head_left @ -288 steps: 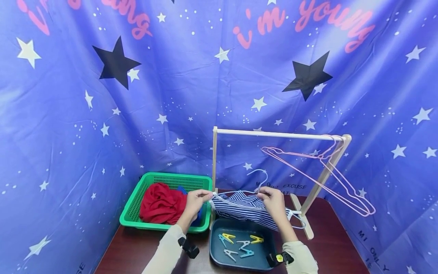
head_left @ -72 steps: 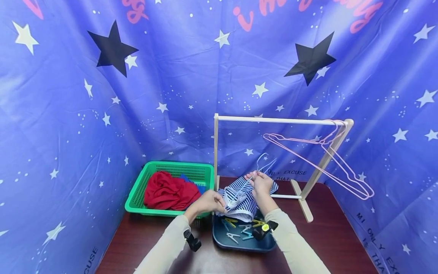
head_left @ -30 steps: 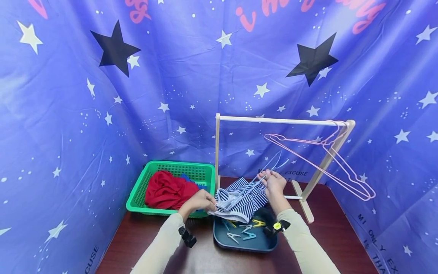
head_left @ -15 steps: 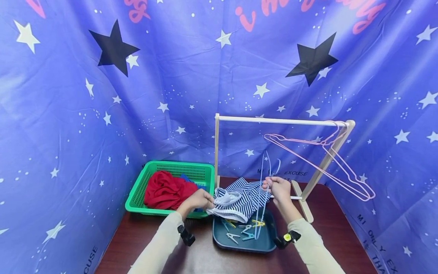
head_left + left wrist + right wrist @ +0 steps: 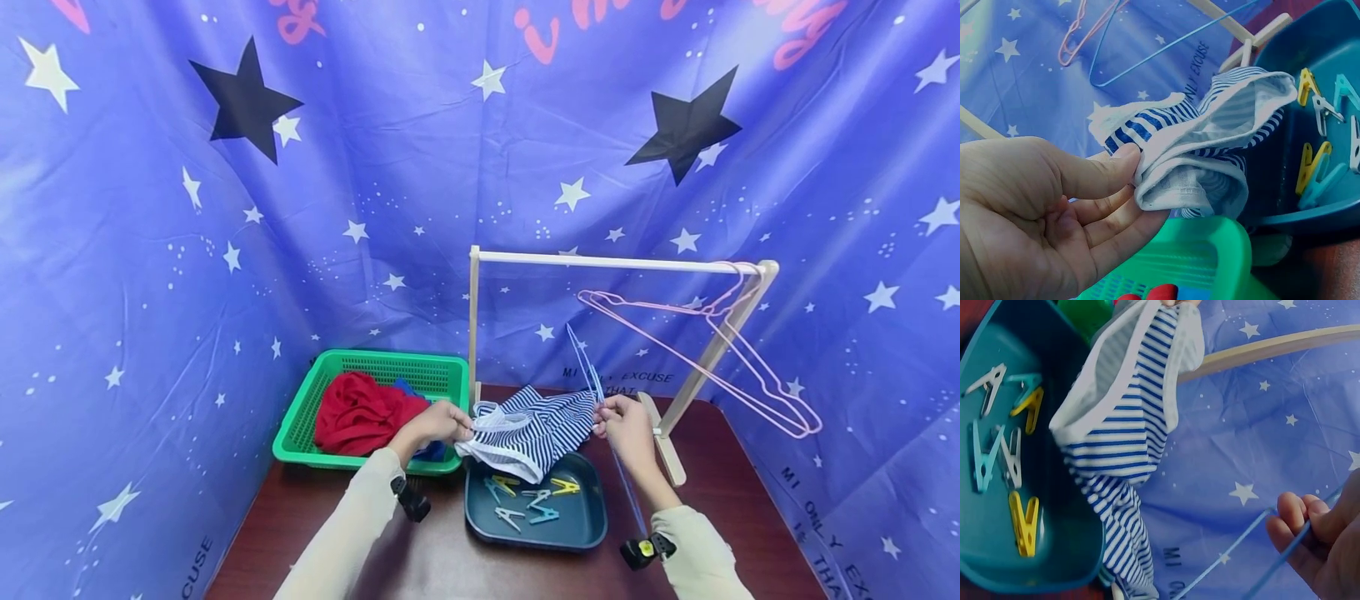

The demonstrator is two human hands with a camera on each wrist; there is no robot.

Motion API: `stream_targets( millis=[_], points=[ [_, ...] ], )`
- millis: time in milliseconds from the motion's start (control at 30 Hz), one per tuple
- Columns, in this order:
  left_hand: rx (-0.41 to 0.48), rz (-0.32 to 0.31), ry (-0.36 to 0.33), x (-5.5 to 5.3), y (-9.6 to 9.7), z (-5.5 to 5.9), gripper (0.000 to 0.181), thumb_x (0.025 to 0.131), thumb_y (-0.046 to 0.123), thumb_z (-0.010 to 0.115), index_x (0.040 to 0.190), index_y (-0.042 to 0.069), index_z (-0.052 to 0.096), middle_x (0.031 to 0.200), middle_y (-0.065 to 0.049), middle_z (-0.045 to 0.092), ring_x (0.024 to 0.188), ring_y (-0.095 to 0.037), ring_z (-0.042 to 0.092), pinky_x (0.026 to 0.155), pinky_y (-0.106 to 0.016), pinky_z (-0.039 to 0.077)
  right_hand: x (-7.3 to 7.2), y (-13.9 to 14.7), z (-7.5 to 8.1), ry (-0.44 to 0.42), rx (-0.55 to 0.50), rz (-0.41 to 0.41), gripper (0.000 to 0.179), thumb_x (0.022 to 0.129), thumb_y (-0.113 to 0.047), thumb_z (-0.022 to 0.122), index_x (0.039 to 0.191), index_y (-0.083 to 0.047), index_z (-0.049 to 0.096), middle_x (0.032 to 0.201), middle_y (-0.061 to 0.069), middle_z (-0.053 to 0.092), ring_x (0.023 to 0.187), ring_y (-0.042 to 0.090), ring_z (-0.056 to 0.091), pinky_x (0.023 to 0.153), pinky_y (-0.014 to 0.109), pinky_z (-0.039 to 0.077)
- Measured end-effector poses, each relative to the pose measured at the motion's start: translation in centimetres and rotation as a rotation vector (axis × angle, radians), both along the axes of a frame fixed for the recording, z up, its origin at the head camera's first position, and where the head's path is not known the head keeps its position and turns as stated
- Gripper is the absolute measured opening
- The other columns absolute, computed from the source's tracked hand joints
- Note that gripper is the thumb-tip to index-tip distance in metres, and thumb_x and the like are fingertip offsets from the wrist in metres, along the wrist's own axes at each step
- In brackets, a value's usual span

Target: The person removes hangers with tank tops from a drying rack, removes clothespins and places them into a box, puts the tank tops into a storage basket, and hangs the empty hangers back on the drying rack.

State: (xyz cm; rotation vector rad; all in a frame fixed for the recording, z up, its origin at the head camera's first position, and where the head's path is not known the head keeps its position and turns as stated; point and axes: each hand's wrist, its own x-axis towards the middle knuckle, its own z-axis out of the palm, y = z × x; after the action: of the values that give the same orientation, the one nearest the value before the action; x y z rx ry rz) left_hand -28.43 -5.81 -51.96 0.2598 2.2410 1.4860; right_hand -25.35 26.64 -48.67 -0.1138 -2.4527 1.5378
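A navy-and-white striped top (image 5: 543, 429) with white trim lies bunched over the back of the dark tray (image 5: 534, 546). My left hand (image 5: 442, 422) pinches its white-trimmed edge between thumb and fingers, plainly seen in the left wrist view on the striped top (image 5: 1191, 134). My right hand (image 5: 626, 425) grips a thin light-blue wire hanger (image 5: 595, 375), turned nearly edge-on to the head camera. In the right wrist view the fingers curl round the hanger wire (image 5: 1285, 551), apart from the cloth. Part of the hanger is hidden behind my right hand.
Several yellow, blue and white clothespins (image 5: 564, 487) lie in the tray. A green basket (image 5: 288, 454) with red cloth (image 5: 363, 412) and some blue cloth stands left. Behind the tray is a wooden rack (image 5: 600, 261), pink hangers (image 5: 660, 308) hanging at its right end.
The blue hanger, earlier inside the striped top, has come out and moved right with my right hand, turning edge-on. My left hand keeps its pinch on the top, which now lies flatter.
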Motion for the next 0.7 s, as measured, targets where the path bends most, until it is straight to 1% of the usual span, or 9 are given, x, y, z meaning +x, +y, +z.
stream_targets(
  millis=[67,167,267,300,400,500,600,633,700],
  points=[
    [0.010,-0.006,-0.002,-0.2,0.1,0.3,0.020,0.090,-0.006,0.068,0.108,-0.013,0.072,0.078,0.000,0.070,0.066,-0.007,0.062,0.075,-0.037,0.063,0.3,0.4,-0.1,0.022,0.116,-0.027,0.015,0.093,0.011,0.053,0.097,0.013,0.067,0.085,0.024,0.072,0.060,0.011,0.062,0.056,0.021,0.054],
    [0.020,-0.002,-0.008,-0.4,0.2,0.8,0.022,0.091,-0.006,0.067,0.111,-0.014,0.070,0.078,0.002,0.069,0.067,-0.007,0.061,0.074,-0.034,0.062,0.8,0.8,-0.3,0.068,0.304,-0.076,0.013,0.090,0.007,0.059,0.094,0.008,0.071,0.089,0.023,0.074,0.070,0.025,0.069,0.065,0.034,0.056],
    [0.031,0.012,-0.014,-0.5,0.5,1.5,0.022,0.092,-0.004,0.067,0.112,-0.013,0.071,0.079,0.001,0.069,0.069,-0.008,0.061,0.073,-0.032,0.060,1.2,1.0,-0.4,0.104,0.401,-0.100,0.011,0.091,0.003,0.061,0.092,0.006,0.072,0.092,0.022,0.075,0.080,0.036,0.071,0.073,0.047,0.053],
    [0.030,0.017,-0.011,-0.6,0.6,1.7,0.022,0.092,-0.004,0.067,0.112,-0.012,0.071,0.080,0.000,0.070,0.070,-0.008,0.061,0.073,-0.031,0.059,1.3,1.0,-0.5,0.112,0.412,-0.104,0.011,0.091,0.002,0.062,0.091,0.006,0.072,0.092,0.022,0.075,0.082,0.037,0.071,0.075,0.049,0.053],
    [0.023,0.032,0.000,-0.9,1.1,2.4,0.023,0.093,-0.001,0.068,0.114,-0.009,0.072,0.091,-0.006,0.074,0.075,-0.008,0.062,0.075,-0.032,0.059,1.4,1.0,-0.6,0.127,0.406,-0.120,0.011,0.092,0.003,0.062,0.091,0.005,0.072,0.092,0.021,0.076,0.080,0.034,0.071,0.075,0.046,0.053],
    [0.031,0.038,0.006,-1.1,1.5,3.1,0.027,0.093,0.002,0.069,0.118,-0.009,0.071,0.103,-0.013,0.075,0.079,-0.008,0.063,0.080,-0.034,0.060,1.4,1.0,-0.8,0.154,0.384,-0.152,0.012,0.091,0.004,0.062,0.092,0.005,0.073,0.089,0.020,0.075,0.076,0.028,0.070,0.072,0.037,0.054],
    [0.068,0.053,-0.004,-1.3,2.0,3.8,0.026,0.094,0.001,0.068,0.118,-0.010,0.070,0.100,-0.013,0.075,0.077,-0.008,0.064,0.082,-0.036,0.061,1.3,0.9,-1.0,0.187,0.363,-0.183,0.012,0.089,0.006,0.063,0.091,0.005,0.074,0.087,0.019,0.075,0.073,0.023,0.069,0.071,0.031,0.054],
    [0.081,0.060,-0.011,-1.4,2.1,4.0,0.025,0.094,0.001,0.068,0.116,-0.010,0.070,0.096,-0.010,0.073,0.076,-0.009,0.063,0.082,-0.037,0.061,1.4,0.8,-1.1,0.199,0.355,-0.187,0.012,0.089,0.007,0.063,0.091,0.006,0.074,0.087,0.019,0.075,0.072,0.023,0.069,0.071,0.032,0.054],
    [0.104,0.079,-0.013,-1.5,2.4,4.3,0.022,0.095,0.002,0.067,0.113,-0.011,0.070,0.090,-0.006,0.068,0.075,-0.009,0.060,0.080,-0.035,0.060,1.4,0.7,-1.3,0.220,0.345,-0.197,0.011,0.088,0.008,0.063,0.090,0.008,0.074,0.087,0.021,0.075,0.072,0.028,0.070,0.073,0.038,0.056]
  ],
)
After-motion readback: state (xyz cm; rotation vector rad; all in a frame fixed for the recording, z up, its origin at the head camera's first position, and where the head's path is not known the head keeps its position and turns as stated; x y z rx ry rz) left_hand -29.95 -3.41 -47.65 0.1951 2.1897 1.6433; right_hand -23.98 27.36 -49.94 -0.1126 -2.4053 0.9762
